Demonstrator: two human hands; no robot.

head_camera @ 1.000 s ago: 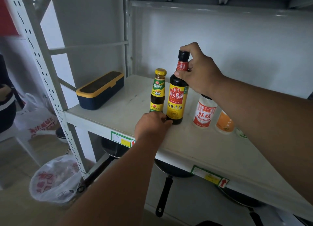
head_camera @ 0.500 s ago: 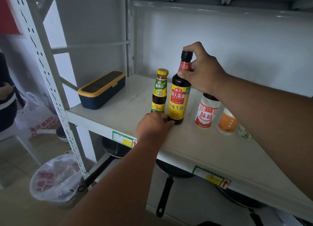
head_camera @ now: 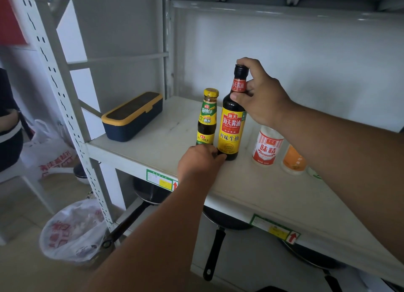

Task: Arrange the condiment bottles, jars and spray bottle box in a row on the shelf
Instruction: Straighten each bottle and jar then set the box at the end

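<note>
Grip: right hand (head_camera: 260, 94) pinches the neck and cap of the tall soy sauce bottle (head_camera: 232, 125), fingers curled round it; left hand (head_camera: 200, 162) is curled at the foot of the bottles, but whether it holds one or only steadies it cannot be told
Task's thing: soy sauce bottle stands upright on the white shelf (head_camera: 273, 195), near the front edge, just beside the smaller yellow-capped sauce bottle (head_camera: 206, 116), the two touching or nearly so
Just changed: over the last second both hands have kept their places and the tall bottle has barely shifted, its label now facing squarely forward
Meaning for the task: this looks like a final nudge to line the two bottles up side by side; the row is partly made
Row to the right: white seasoning jar with red label (head_camera: 267, 147), then an orange-labelled jar (head_camera: 293, 160), both partly behind the right forearm
Containers: navy box with yellow rim (head_camera: 133, 116) sits lid shut at the shelf's left end, well apart from the bottles, contents hidden
Lower shelf: black frying pans (head_camera: 225, 220) with handles hanging forward
Floor: bin lined with a white printed bag (head_camera: 72, 230), contents unclear
</note>
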